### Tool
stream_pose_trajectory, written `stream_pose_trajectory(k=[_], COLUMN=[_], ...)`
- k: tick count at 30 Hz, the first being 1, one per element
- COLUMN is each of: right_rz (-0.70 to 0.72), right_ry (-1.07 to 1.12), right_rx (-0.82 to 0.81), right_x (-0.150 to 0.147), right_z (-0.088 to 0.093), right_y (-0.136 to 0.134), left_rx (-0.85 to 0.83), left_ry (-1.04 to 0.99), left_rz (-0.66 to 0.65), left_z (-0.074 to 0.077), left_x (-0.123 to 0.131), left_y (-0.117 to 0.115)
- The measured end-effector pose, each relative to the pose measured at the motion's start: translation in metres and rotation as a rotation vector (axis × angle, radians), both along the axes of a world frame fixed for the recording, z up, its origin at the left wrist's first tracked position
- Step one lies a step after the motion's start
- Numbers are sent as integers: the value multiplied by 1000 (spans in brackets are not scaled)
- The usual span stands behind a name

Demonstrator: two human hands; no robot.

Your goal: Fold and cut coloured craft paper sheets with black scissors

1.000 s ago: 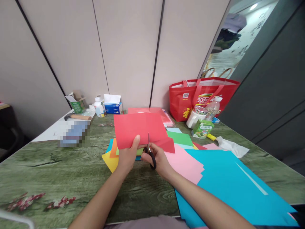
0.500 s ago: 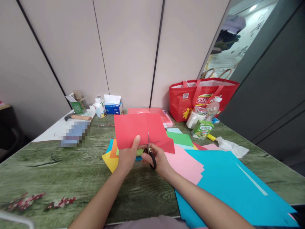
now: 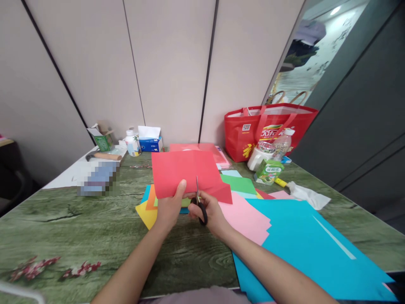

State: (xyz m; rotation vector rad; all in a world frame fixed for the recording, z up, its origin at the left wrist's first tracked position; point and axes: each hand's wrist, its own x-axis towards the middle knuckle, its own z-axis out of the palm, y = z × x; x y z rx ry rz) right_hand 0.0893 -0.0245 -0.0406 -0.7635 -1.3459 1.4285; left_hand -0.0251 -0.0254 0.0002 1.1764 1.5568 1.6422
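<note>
A sheet of red paper (image 3: pixel 180 171) is held up above the table, pinched at its lower edge by my left hand (image 3: pixel 171 205), thumb on the near face. My right hand (image 3: pixel 212 211) grips black-handled scissors (image 3: pixel 202 211), with fingers through the loops. Their blade lies across the front of the red paper and points away from me. To the right of the blade, part of the paper hangs off at an angle. Yellow paper (image 3: pixel 148 214) and orange paper (image 3: pixel 152 197) lie beneath, and pink paper (image 3: pixel 245 217) lies right of my right hand.
Large blue sheets (image 3: pixel 303 240) cover the table's right side. Behind stand a red bag (image 3: pixel 237 135), a green carton (image 3: pixel 268 172), a white mug (image 3: pixel 257 158) and a tissue box (image 3: pixel 151 144). A hammer (image 3: pixel 107 156) lies at the left on white paper.
</note>
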Motion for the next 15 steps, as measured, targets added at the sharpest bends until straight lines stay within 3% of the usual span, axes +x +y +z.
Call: stream_pose_trajectory(k=[6,15], right_rz=[-76,-68], right_ry=[27,47], right_rx=[32,28], right_x=[0,1], right_z=[1,-1], right_y=[3,5], left_rx=[42,63], left_ry=[8,-23], left_rz=[12,-50], left_z=[-7,-14], left_x=[2,1], left_y=[2,3])
